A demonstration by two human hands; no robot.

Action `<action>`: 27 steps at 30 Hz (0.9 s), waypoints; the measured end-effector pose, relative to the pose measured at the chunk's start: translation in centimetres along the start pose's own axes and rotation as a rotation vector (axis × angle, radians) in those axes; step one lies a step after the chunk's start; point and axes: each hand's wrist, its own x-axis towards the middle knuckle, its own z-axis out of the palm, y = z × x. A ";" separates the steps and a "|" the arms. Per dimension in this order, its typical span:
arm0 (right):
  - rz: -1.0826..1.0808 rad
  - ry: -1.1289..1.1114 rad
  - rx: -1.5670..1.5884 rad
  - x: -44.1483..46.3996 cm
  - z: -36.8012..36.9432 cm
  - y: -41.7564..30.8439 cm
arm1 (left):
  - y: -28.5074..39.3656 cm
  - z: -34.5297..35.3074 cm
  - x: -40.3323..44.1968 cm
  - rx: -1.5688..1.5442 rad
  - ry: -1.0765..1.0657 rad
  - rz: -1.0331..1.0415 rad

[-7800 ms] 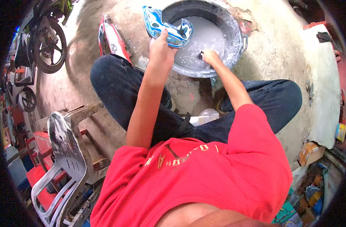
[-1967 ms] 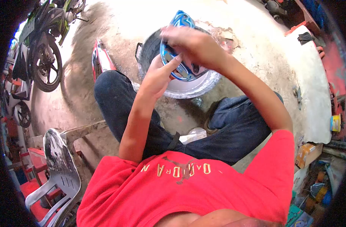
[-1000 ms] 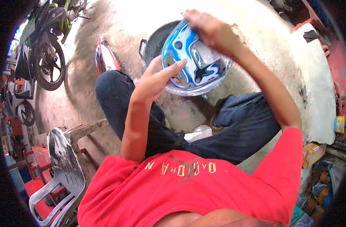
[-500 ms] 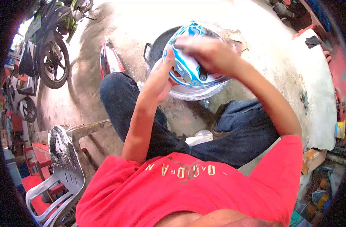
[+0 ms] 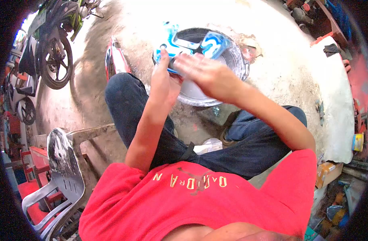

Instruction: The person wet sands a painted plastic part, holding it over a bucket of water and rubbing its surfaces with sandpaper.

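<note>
Blue-and-white panel (image 5: 180, 48): held up over the round basin (image 5: 202, 101), which stands on the floor (image 5: 288, 68) at the far side of the person's legs. That position presumably lets any drips fall into the basin.

Left hand (image 5: 166, 80): grip closed on the panel's left end, thumb on the upper face, fingers largely hidden behind it; a hold apparently meant to steady the part from one side and leave most of its face free.

Right hand (image 5: 210, 74): laid across the near edge of the panel, fingers extended together, blurred. Whether its grip has anything under the palm cannot be told.

Red-and-white part (image 5: 117, 58): on the floor left of the basin, just beyond the left knee (image 5: 123, 90), seemingly kept within reach.
</note>
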 end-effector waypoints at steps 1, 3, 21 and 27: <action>-0.040 0.006 -0.049 0.0 0.3 -0.6 | -0.1 0.1 0.1 -0.033 -0.008 0.027; -0.076 0.037 -0.072 -0.1 0.3 2.3 | 0.0 0.5 0.1 -0.093 -0.026 0.080; -0.048 0.039 -0.066 -0.6 -1.2 5.9 | -0.8 -0.1 2.8 -0.101 -0.024 0.110; 0.213 0.066 -0.026 -1.0 -1.2 7.0 | 0.1 1.9 2.2 -0.078 -0.029 0.177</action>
